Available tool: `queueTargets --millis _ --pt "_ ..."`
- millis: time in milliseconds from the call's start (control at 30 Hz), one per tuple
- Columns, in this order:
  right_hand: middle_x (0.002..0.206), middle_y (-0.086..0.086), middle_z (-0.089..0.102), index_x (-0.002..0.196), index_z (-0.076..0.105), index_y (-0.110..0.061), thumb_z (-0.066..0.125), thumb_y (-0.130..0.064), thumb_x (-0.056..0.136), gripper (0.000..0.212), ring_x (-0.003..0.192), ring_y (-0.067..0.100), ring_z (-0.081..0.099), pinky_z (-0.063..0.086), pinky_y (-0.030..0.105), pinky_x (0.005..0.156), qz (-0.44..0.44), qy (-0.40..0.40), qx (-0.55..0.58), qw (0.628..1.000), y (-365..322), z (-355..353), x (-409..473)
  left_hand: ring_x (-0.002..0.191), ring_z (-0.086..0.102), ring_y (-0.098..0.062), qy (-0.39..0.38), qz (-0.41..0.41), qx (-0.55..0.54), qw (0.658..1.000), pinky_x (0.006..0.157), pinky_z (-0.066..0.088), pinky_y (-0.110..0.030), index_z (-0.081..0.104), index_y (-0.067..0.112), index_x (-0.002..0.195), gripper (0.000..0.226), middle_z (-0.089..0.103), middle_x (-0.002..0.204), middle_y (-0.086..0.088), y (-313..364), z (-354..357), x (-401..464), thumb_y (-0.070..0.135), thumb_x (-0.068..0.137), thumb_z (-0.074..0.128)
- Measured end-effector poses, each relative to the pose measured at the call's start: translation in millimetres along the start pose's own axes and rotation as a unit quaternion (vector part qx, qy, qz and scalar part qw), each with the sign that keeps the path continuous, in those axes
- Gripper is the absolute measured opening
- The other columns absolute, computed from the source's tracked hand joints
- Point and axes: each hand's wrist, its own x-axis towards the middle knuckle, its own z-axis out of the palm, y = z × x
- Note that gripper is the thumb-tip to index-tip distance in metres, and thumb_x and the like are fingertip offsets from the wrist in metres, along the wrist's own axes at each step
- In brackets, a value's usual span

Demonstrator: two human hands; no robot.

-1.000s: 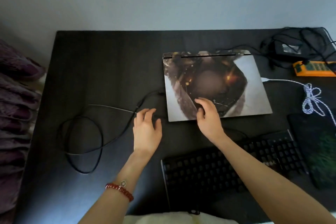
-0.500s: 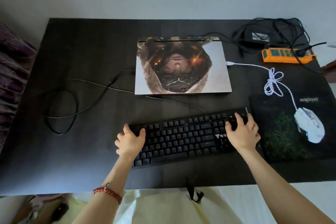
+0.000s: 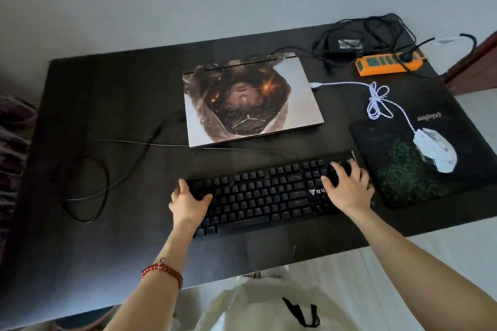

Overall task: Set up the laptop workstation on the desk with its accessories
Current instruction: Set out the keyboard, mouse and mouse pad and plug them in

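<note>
While the laptop (image 3: 252,101) sits lid-closed at the middle of the black desk (image 3: 107,88), we count it as placed but not opened. White cable (image 3: 376,99) runs from its right edge to the white mouse (image 3: 435,149), which rests on the dark mouse pad (image 3: 419,185), so those two look done. Black keyboard (image 3: 266,193) lies just in front of the laptop, slightly angled; our left hand (image 3: 188,203) grips its left end, thumb over the keys, and our right hand (image 3: 347,188) lies over its right end with fingers curled on the keys, so we judge it is being positioned. Black cable (image 3: 107,177) loops loose at left, its far end unclear. Orange power strip (image 3: 388,63) and black adapter (image 3: 348,44) sit at the back right. We'd say left: square the keyboard, open the lid, tidy the cable.
</note>
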Motion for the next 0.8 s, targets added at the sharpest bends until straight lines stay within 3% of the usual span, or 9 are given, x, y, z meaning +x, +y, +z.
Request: queueTargets --millis 167,233,300,433,600,667,800 --pt "0.158 0.003 0.000 0.144 0.016 -0.035 0.037 -0.048 0.093 0.057 0.143 0.031 0.002 0.017 0.052 0.111 -0.018 -0.040 0.001 0.999 4.5 -4.6 -1.1 0.143 0.008 -0.032 -0.029 0.031 -0.028 0.999 0.115 0.016 -0.043 0.000 0.013 0.148 0.089 0.003 0.156 -0.013 -6.6 2.1 -0.8 0.032 0.086 0.061" --pt "0.158 0.006 0.000 0.146 0.014 -0.030 0.037 -0.040 0.095 0.057 0.144 0.031 0.001 0.015 0.050 0.114 -0.025 -0.043 0.017 0.999 7.0 -7.2 -10.0 0.143 0.005 -0.031 -0.020 0.035 0.009 0.999 0.116 0.012 -0.048 0.003 0.014 0.148 0.085 0.000 0.157 -0.012 -6.8 2.2 -5.2 0.035 0.087 0.058" --pt "0.157 0.012 0.007 0.147 0.018 -0.023 0.040 -0.032 0.096 0.056 0.144 0.031 0.006 0.014 0.046 0.116 -0.018 -0.034 0.070 0.997 8.5 -8.0 -24.7 0.143 0.002 -0.032 0.011 0.042 0.069 0.997 0.113 0.006 -0.057 0.009 0.017 0.148 0.079 0.001 0.157 -0.010 -3.0 3.4 -12.3 0.037 0.087 0.056" --pt "0.147 0.018 0.034 0.137 0.040 -0.008 0.046 -0.015 0.094 0.045 0.137 0.031 0.028 0.022 0.038 0.113 -0.022 0.006 0.201 0.979 22.7 -12.9 -68.6 0.142 0.006 -0.030 0.039 0.166 0.138 0.976 0.111 0.006 -0.059 0.028 0.017 0.142 0.064 0.015 0.154 -0.011 20.0 19.1 -39.1 0.033 0.087 0.056" --pt "0.122 0.015 0.060 0.125 0.053 -0.007 0.045 -0.010 0.094 0.033 0.112 0.027 0.056 0.037 0.021 0.090 0.026 0.040 0.294 0.954 91.7 -46.2 -118.2 0.135 0.026 -0.030 -0.065 0.342 0.153 0.925 0.110 0.025 -0.051 0.042 0.013 0.135 0.049 0.032 0.147 -0.011 102.3 76.2 -98.6 0.028 0.090 0.053" --pt "0.113 0.017 0.065 0.122 0.056 -0.007 0.044 -0.011 0.095 0.030 0.104 0.031 0.060 0.042 0.025 0.087 0.051 0.076 0.307 0.947 138.5 -64.9 -139.7 0.130 0.033 -0.031 -0.126 0.403 0.163 0.892 0.106 0.033 -0.049 0.043 0.012 0.134 0.046 0.035 0.143 -0.012 139.0 113.9 -136.1 0.028 0.092 0.051" --pt "0.114 0.011 0.066 0.121 0.058 -0.011 0.041 -0.018 0.096 0.030 0.106 0.026 0.060 0.043 0.032 0.092 0.123 0.120 0.322 0.931 238.1 -93.9 -186.6 0.124 0.041 -0.028 -0.212 0.499 0.203 0.815 0.100 0.040 -0.047 0.043 0.014 0.133 0.044 0.039 0.139 -0.010 191.5 192.0 -227.0 0.031 0.094 0.047"
